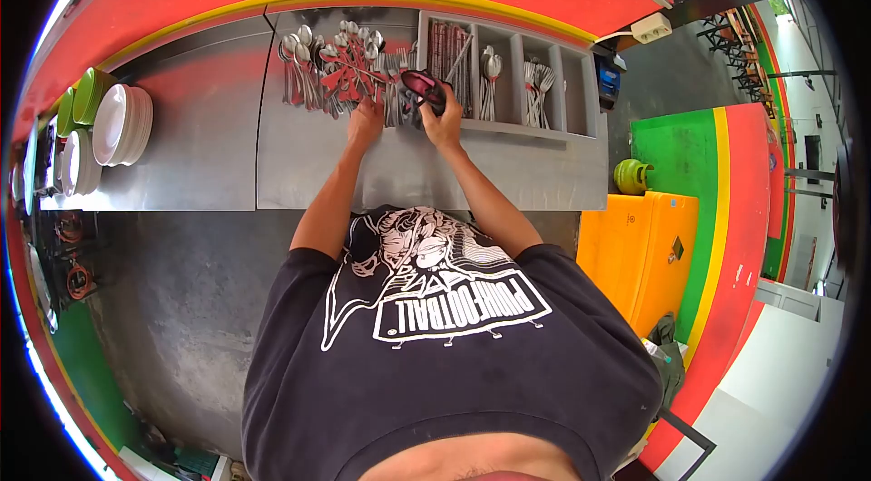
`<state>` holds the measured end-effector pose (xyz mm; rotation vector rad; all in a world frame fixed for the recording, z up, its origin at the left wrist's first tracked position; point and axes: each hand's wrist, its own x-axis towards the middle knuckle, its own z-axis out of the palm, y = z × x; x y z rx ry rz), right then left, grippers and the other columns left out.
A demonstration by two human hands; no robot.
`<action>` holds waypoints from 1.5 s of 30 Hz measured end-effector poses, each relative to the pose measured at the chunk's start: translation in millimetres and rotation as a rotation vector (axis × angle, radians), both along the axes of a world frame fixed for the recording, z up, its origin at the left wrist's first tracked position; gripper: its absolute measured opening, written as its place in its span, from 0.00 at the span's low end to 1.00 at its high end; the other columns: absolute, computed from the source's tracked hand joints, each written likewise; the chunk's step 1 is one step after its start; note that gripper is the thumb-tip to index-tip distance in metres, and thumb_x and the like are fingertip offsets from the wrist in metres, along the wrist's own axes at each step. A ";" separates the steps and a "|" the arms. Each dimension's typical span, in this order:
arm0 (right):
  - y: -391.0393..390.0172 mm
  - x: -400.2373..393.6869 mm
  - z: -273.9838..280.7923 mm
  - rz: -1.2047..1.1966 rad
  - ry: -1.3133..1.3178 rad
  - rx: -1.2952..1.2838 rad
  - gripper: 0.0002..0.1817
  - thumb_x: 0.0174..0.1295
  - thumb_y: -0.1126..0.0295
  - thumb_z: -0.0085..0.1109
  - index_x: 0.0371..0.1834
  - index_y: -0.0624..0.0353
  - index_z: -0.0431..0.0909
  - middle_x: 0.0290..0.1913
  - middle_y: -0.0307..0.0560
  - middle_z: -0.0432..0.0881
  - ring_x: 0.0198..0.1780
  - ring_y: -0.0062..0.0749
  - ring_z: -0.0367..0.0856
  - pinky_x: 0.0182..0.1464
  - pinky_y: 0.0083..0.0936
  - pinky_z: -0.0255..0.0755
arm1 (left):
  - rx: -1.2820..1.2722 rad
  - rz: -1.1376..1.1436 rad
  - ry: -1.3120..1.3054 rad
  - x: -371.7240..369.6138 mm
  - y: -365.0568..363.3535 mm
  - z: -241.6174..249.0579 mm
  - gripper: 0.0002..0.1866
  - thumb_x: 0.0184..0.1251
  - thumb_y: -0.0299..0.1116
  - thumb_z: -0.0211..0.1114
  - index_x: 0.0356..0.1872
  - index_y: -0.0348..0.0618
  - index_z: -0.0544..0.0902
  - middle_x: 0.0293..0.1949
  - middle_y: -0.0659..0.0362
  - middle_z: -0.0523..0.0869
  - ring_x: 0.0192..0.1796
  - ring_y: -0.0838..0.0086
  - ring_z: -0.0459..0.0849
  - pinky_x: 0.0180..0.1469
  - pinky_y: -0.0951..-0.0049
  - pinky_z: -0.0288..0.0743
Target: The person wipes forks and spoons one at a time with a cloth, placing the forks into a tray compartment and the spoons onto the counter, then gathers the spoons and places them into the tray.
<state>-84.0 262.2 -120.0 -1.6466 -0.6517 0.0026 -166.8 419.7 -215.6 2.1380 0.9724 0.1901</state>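
Observation:
My left hand reaches into a loose pile of spoons and forks on the steel counter, its fingers drawn together at the lower edge of the pile. What those fingers pinch is hidden among the handles. Closed around a dark, shiny oval object with a reddish sheen is my right hand, held by the left end of a grey cutlery tray. Several forks lie between the two hands. In the tray, long thin utensils fill the left compartment, followed by spoons and then forks.
Stacked white plates and green bowls stand at the counter's left end. A red wall with a yellow stripe runs behind the counter. To the right are a yellow-orange cabinet and a green gas cylinder.

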 end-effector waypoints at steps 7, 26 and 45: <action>-2.0 5.2 3.3 -0.002 0.098 0.022 0.15 0.60 0.67 0.62 0.46 0.65 0.76 0.33 0.44 0.80 0.36 0.25 0.77 0.43 0.24 0.71 | -0.565 0.237 -0.287 -8.1 -14.2 71.1 0.19 0.75 0.39 0.49 0.32 0.30 0.75 0.17 0.50 0.81 0.16 0.68 0.82 0.21 0.66 0.76; -37.5 65.3 113.4 0.021 0.433 0.460 0.28 0.65 0.67 0.60 0.66 0.63 0.64 0.55 0.45 0.76 0.53 0.24 0.74 0.56 0.23 0.68 | -0.386 0.128 -0.582 73.1 -64.5 181.3 0.16 0.78 0.41 0.49 0.41 0.35 0.68 0.20 0.55 0.79 0.21 0.71 0.78 0.24 0.69 0.68; -143.7 232.2 103.4 -0.062 -0.113 0.185 0.23 0.47 0.84 0.53 0.51 0.64 0.75 0.46 0.50 0.81 0.51 0.36 0.80 0.55 0.29 0.71 | -0.439 -0.325 -0.549 160.8 -222.9 236.3 0.11 0.75 0.35 0.46 0.38 0.40 0.74 0.14 0.56 0.74 0.15 0.68 0.77 0.20 0.66 0.68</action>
